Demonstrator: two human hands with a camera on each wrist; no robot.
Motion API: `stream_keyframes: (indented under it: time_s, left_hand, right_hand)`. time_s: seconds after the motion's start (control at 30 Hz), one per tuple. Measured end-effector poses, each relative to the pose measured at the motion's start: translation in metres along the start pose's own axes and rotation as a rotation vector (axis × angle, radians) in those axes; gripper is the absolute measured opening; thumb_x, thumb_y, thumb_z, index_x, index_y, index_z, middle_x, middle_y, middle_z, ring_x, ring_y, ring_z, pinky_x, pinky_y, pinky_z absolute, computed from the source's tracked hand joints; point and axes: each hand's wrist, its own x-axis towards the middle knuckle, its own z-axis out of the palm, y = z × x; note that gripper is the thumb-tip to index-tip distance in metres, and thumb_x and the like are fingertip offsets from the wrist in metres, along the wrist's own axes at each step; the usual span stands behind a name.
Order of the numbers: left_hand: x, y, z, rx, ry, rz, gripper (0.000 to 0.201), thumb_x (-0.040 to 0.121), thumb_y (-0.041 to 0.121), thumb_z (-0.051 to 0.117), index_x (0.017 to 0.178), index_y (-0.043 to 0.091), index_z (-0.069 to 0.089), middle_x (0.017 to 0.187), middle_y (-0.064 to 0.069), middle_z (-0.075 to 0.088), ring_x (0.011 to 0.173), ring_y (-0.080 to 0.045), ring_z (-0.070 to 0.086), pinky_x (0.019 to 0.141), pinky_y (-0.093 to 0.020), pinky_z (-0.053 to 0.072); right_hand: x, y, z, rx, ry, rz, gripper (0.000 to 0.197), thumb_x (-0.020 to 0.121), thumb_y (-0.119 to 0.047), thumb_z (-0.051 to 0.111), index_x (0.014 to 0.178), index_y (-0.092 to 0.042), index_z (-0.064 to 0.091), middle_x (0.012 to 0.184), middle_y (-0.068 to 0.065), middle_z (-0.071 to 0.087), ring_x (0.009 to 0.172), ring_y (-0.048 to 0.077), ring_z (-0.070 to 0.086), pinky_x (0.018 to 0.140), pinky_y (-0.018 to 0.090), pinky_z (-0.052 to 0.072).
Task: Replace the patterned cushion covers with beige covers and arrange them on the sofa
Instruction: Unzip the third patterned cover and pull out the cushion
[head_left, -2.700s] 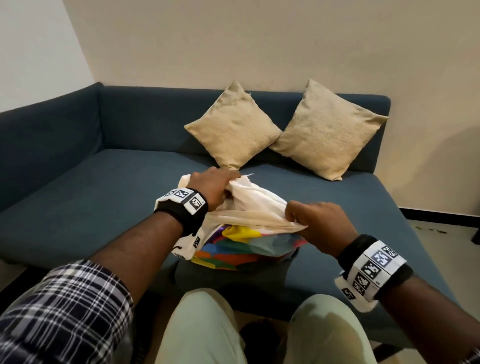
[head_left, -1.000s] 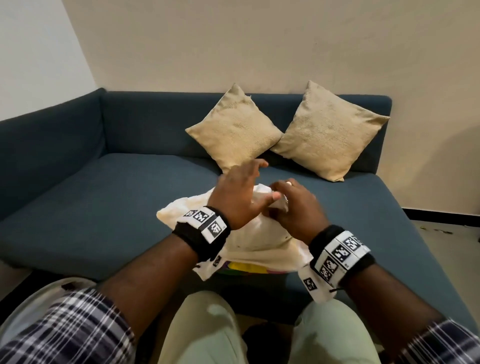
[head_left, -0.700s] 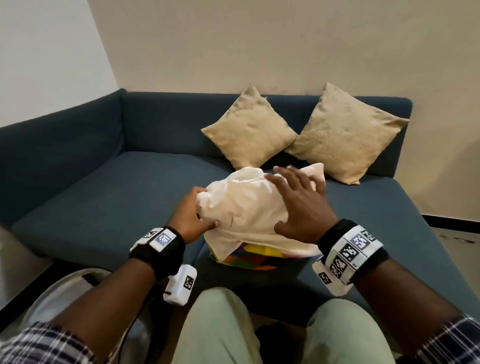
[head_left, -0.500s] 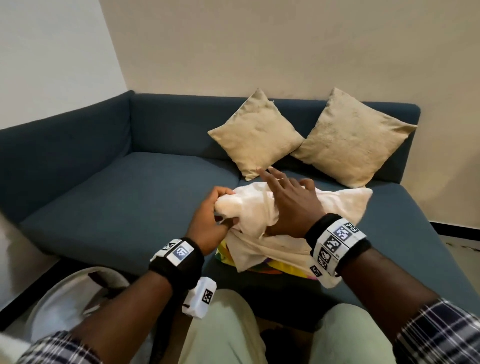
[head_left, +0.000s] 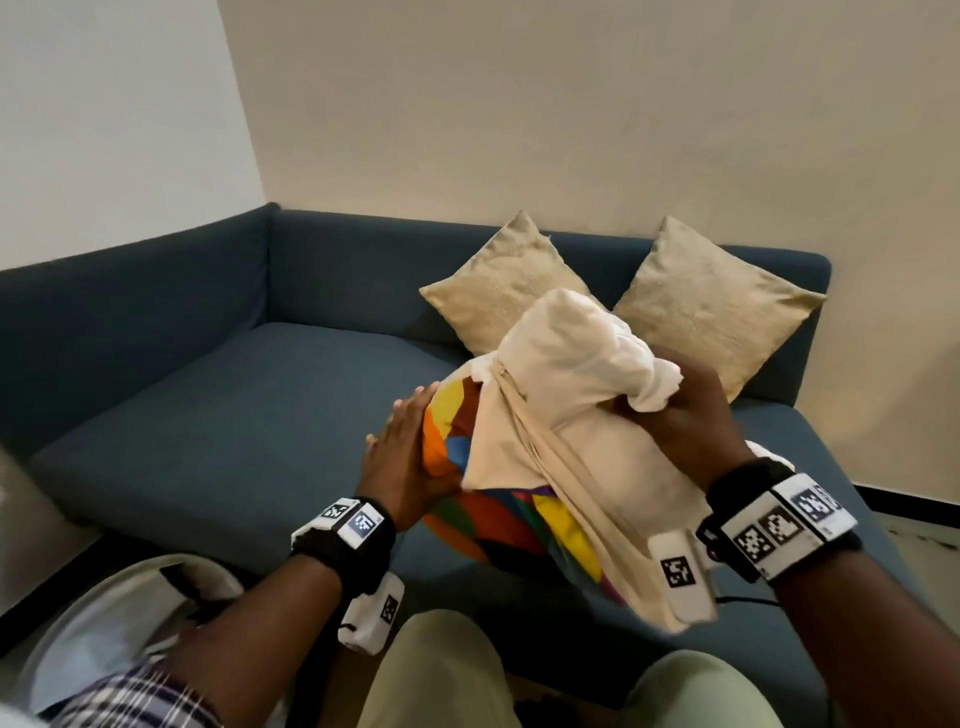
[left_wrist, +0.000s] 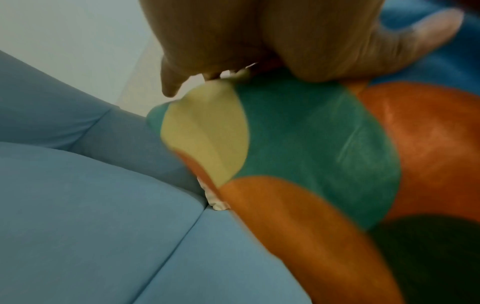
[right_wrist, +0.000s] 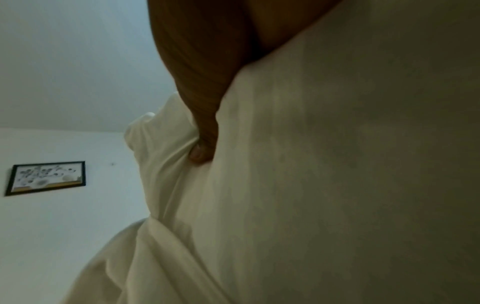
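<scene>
Two beige cushions (head_left: 511, 283) (head_left: 714, 301) leaned on the sofa (head_left: 208, 415) back; one patterned cushion (head_left: 498, 525), half inside one beige cover (head_left: 566, 415), was held above the seat. The left hand (head_left: 402, 460) pressed nearly straight fingers against its coloured side. The right hand (head_left: 685, 421) clenched bunched cover fabric.

Soft, even indoor light in the head view; faint shadow on the wall (head_left: 883, 312) at right. Wide-angle bending at edges. Motion blur across the left wrist view; right wrist view dim, cloth (right_wrist: 337, 185) out of focus.
</scene>
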Motion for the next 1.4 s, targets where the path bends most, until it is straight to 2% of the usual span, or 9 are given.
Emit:
stream_keyframes:
  time_s: [0.1,0.2,0.3,0.47,0.8,0.97,1.1,1.3,1.4]
  left_hand:
    - [0.003,-0.029,0.004,-0.098,0.149,-0.028,0.085,0.084,0.085,0.02,0.152,0.034,0.029,0.158,-0.004,0.035,0.146,-0.025,0.033,0.118,-0.054,0.026]
    - [0.005,-0.053,0.0,-0.273,0.301,-0.215,0.087,0.086,0.086,0.025,0.125,0.018,0.064,0.121,-0.009,0.07,0.116,-0.027,0.064,0.104,-0.048,0.049]
    - [0.012,-0.003,-0.01,-0.562,0.196,-0.41,0.027,0.104,0.024,0.051,0.096,0.004,0.066,0.08,0.0,0.072,0.093,-0.022,0.063,0.07,-0.025,0.054]
    - [0.024,0.008,-0.015,-0.552,0.422,-0.316,0.04,0.08,0.029,0.054,0.092,-0.007,0.065,0.095,-0.033,0.066,0.094,-0.048,0.064,0.08,-0.054,0.051]
    - [0.034,-0.076,-0.067,-0.262,0.551,-0.678,0.052,0.11,0.023,0.03,0.116,-0.019,0.061,0.123,-0.041,0.057,0.116,-0.054,0.053,0.098,-0.049,0.038]
    - [0.035,-0.052,-0.062,-0.306,0.437,-0.672,0.069,0.109,0.044,0.025,0.108,-0.013,0.064,0.115,-0.038,0.061,0.108,-0.049,0.059,0.088,-0.046,0.043]
    - [0.023,-0.024,-0.03,-0.704,0.154,-0.837,0.084,0.086,0.085,0.008,0.095,0.018,0.057,0.069,-0.009,0.058,0.055,-0.02,0.05,0.054,-0.025,0.036]
    - [-0.018,0.016,0.035,-0.9,-0.494,-0.94,0.057,0.093,0.059,0.038,0.112,0.012,0.065,0.092,-0.011,0.068,0.082,-0.031,0.063,0.095,-0.05,0.043]
    - [-0.018,0.043,0.049,-1.424,-0.439,-0.993,0.061,0.095,0.059,0.037,0.104,0.007,0.067,0.097,-0.021,0.072,0.092,-0.038,0.062,0.083,-0.05,0.047]
  right_hand:
    - [-0.008,0.004,-0.012,0.105,0.07,0.073,0.02,0.081,-0.001,0.078,0.099,-0.008,0.072,0.094,0.001,0.076,0.089,0.011,0.071,0.077,0.032,0.058]
    - [-0.016,0.006,-0.018,0.208,0.127,0.145,0.027,0.084,0.005,0.073,0.095,-0.019,0.069,0.087,-0.013,0.077,0.085,0.0,0.07,0.074,0.019,0.056]
    - [-0.019,0.005,-0.013,0.246,0.141,0.197,0.027,0.086,0.009,0.068,0.094,-0.017,0.067,0.081,-0.017,0.076,0.08,-0.003,0.07,0.069,0.014,0.055]
    - [-0.028,0.006,-0.004,0.245,0.159,0.23,0.024,0.088,0.01,0.065,0.092,-0.013,0.066,0.079,-0.016,0.075,0.079,-0.003,0.069,0.069,0.014,0.054]
    - [-0.044,0.01,-0.059,0.321,0.409,0.324,0.014,0.089,-0.011,0.072,0.097,-0.022,0.074,0.099,-0.001,0.077,0.101,0.018,0.072,0.083,0.032,0.06]
    - [-0.042,0.018,-0.055,0.41,0.534,0.444,0.031,0.089,-0.021,0.075,0.117,-0.01,0.069,0.117,0.01,0.072,0.105,0.022,0.071,0.092,0.043,0.056]
    - [-0.034,0.014,-0.052,0.504,0.689,0.529,0.047,0.088,-0.036,0.076,0.129,-0.014,0.064,0.12,0.0,0.071,0.096,0.007,0.071,0.09,0.034,0.059]
    - [-0.029,0.01,-0.033,0.596,0.747,0.655,0.082,0.066,-0.069,0.08,0.132,-0.024,0.061,0.118,-0.005,0.073,0.103,0.013,0.072,0.092,0.045,0.059]
    - [-0.03,0.01,-0.02,0.639,0.775,0.653,0.064,0.076,-0.059,0.08,0.127,-0.025,0.064,0.115,-0.008,0.073,0.099,0.008,0.072,0.082,0.033,0.061]
